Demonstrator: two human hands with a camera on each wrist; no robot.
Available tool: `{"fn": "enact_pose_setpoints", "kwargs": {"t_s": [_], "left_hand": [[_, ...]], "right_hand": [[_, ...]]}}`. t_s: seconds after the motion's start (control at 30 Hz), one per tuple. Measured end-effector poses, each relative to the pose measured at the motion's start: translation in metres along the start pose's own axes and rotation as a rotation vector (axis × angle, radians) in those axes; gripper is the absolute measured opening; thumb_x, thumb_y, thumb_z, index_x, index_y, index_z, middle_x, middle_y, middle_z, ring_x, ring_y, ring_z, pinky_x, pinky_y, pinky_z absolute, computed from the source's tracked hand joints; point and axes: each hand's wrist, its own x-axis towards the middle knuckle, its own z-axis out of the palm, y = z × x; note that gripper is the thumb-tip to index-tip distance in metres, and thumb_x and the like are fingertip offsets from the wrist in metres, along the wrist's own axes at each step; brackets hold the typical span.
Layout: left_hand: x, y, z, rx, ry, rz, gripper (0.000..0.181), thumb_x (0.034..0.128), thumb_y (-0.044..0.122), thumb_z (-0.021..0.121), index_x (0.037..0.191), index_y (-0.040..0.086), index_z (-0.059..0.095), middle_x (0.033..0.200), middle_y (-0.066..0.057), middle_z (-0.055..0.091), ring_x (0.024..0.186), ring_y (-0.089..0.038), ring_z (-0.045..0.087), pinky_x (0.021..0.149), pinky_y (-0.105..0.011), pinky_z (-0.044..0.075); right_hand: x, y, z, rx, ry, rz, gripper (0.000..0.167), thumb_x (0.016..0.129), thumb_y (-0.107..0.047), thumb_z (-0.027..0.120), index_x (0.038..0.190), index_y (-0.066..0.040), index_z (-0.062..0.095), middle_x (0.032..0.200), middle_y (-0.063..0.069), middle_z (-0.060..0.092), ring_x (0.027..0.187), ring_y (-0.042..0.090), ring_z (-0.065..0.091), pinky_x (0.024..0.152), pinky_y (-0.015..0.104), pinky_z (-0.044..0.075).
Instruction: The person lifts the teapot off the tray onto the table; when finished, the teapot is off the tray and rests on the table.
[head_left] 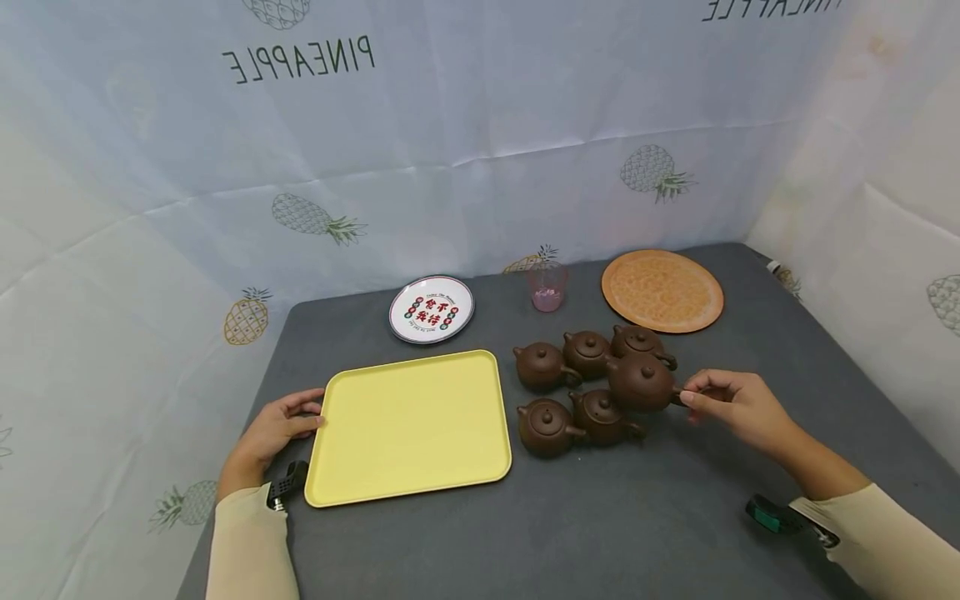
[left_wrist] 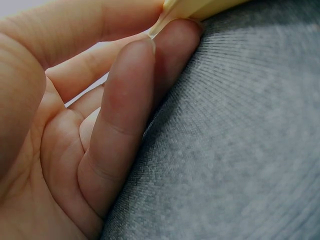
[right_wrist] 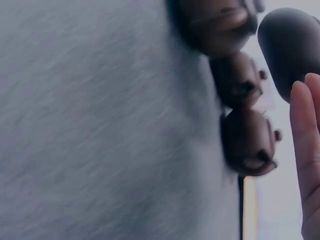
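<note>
My right hand pinches the handle of a dark brown teapot between thumb and fingers. In the right wrist view that teapot hangs above the cloth, its underside showing. Several matching lidded teapots stand close together on the table just left of it, among them a front-left teapot and a back-left teapot. My left hand grips the left edge of a yellow rectangular tray, which holds nothing. In the left wrist view the fingertips meet the tray's rim.
Behind the tray lies a white round plate with red and black lettering. A pinkish clear cup stands at the back, with a round orange-brown board to its right. Pineapple-print curtains enclose the grey table.
</note>
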Motion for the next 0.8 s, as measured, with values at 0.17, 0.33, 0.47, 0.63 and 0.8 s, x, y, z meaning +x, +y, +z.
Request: {"fn": "enact_pose_setpoints", "kwargs": {"t_s": [0.17,0.33,0.47,0.63,0.8], "left_hand": [[-0.001,0.003,0.001,-0.010,0.003,-0.014,0.065,0.0871,0.017,0.075,0.141,-0.003,0.046,0.105,-0.008,0.063,0.085,-0.011,0.061,0.069,-0.027,0.052],[-0.002,0.004,0.002,-0.015,-0.005,-0.016,0.065,0.0874,0.017,0.075,0.142,-0.004,0.045,0.107,-0.011,0.063,0.085,-0.011,0.061,0.069,-0.027,0.052],[-0.002,0.004,0.001,-0.014,-0.002,-0.015,0.064,0.0876,0.016,0.075,0.142,-0.004,0.045,0.107,-0.012,0.063,0.084,-0.011,0.061,0.069,-0.027,0.052],[0.000,0.002,0.000,-0.013,0.002,-0.018,0.064,0.0869,0.017,0.075,0.141,-0.002,0.047,0.106,-0.010,0.063,0.084,-0.011,0.061,0.069,-0.027,0.052],[0.000,0.001,0.000,-0.011,-0.006,-0.014,0.066,0.0867,0.018,0.076,0.142,-0.002,0.046,0.106,-0.011,0.063,0.085,-0.012,0.062,0.069,-0.028,0.052]], "right_hand": [[-0.010,0.015,-0.003,0.002,0.009,0.054,0.007,0.094,-0.008,0.065,0.093,-0.002,0.068,0.071,0.006,0.068,0.065,0.019,0.065,0.063,0.026,0.050],[-0.016,0.028,-0.004,0.006,0.003,0.074,0.008,0.094,-0.006,0.065,0.092,0.001,0.068,0.070,0.005,0.067,0.063,0.018,0.065,0.061,0.026,0.050],[-0.018,0.034,-0.004,0.040,-0.021,0.067,0.008,0.093,-0.001,0.064,0.093,0.006,0.067,0.071,0.007,0.067,0.063,0.018,0.065,0.060,0.028,0.051],[-0.018,0.041,-0.002,0.089,-0.059,0.082,0.009,0.093,0.000,0.063,0.094,0.009,0.066,0.075,0.011,0.067,0.063,0.019,0.066,0.059,0.030,0.053],[-0.019,0.046,-0.001,0.115,-0.074,0.079,0.009,0.093,0.002,0.063,0.094,0.010,0.065,0.077,0.013,0.066,0.063,0.020,0.066,0.058,0.032,0.054]]}}
